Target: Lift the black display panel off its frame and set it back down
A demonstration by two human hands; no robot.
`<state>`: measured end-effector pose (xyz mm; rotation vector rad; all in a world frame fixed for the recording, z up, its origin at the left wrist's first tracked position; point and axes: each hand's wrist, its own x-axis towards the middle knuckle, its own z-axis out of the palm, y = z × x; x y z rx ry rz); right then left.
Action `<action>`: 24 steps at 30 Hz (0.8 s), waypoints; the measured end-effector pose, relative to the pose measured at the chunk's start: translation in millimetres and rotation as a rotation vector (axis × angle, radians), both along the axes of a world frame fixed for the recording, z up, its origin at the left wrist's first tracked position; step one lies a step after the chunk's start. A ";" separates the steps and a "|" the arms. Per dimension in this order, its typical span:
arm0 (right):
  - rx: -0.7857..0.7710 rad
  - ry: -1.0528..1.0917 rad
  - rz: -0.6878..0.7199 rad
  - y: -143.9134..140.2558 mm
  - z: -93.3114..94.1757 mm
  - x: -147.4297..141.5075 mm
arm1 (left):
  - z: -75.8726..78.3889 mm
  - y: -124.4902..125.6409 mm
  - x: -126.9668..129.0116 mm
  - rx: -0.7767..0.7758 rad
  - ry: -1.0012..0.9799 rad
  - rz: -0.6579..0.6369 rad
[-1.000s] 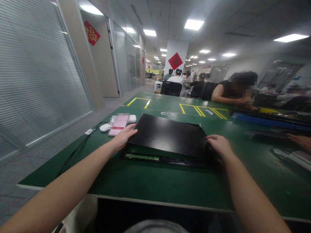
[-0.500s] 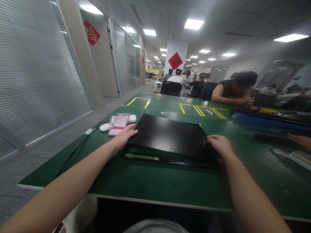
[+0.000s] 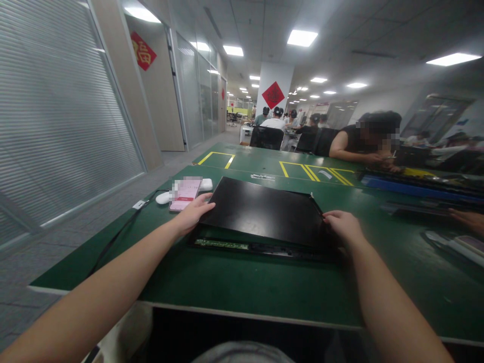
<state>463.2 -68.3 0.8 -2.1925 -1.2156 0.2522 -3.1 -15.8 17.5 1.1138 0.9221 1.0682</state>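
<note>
Head view: at the near edge of the green bench [image 3: 242, 287], the left hand [image 3: 192, 214] and right hand [image 3: 342, 227] grip opposite sides of a black panel [image 3: 264, 209], fingers curled on its edges, lifting its near side off a frame and circuit strip [image 3: 221, 244]. Beyond, toward the bench's left edge, lie a phone [image 3: 184, 193] and white mouse [image 3: 163, 198]; a seated person [image 3: 359, 141] works at the far right.

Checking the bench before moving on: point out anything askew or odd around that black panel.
The black panel sits shifted back from its frame, leaving a green circuit strip bare along the near edge. The left hand and right hand grip its sides. No visible damage.
</note>
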 end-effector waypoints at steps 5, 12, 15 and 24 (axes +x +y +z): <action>-0.025 0.017 -0.001 -0.6 1.8 0.1 | -0.5 0.6 -0.3 -0.004 -0.001 0.007; -0.053 0.044 0.000 -0.8 2.9 -1.0 | -1.1 1.2 0.0 0.008 0.004 -0.011; -0.075 0.019 0.003 -0.8 3.0 -1.1 | 0.3 -0.3 1.1 0.014 0.012 -0.011; -0.038 0.108 0.004 -2.3 4.3 -1.7 | 0.2 1.3 0.2 0.015 0.008 0.014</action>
